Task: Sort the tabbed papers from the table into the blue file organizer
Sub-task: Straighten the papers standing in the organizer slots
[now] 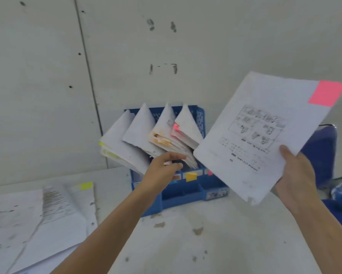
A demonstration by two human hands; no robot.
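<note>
The blue file organizer [187, 191] stands on the table against the wall, with several bundles of white papers [140, 133] leaning left in its slots. Coloured labels run along its front. My right hand [295, 171] grips a white printed sheet with a pink tab [263, 135], lifted to the right of the organizer. My left hand [163, 171] reaches to the lower edges of the filed papers, fingers curled at them; whether it pinches a sheet is unclear. A pile of papers [37, 220], one with a yellow tab, lies at the table's left.
A grey wall [166, 46] rises directly behind the organizer. A blue chair [320, 155] stands at the right, past the table edge. The white table [205, 240] is stained in front of the organizer.
</note>
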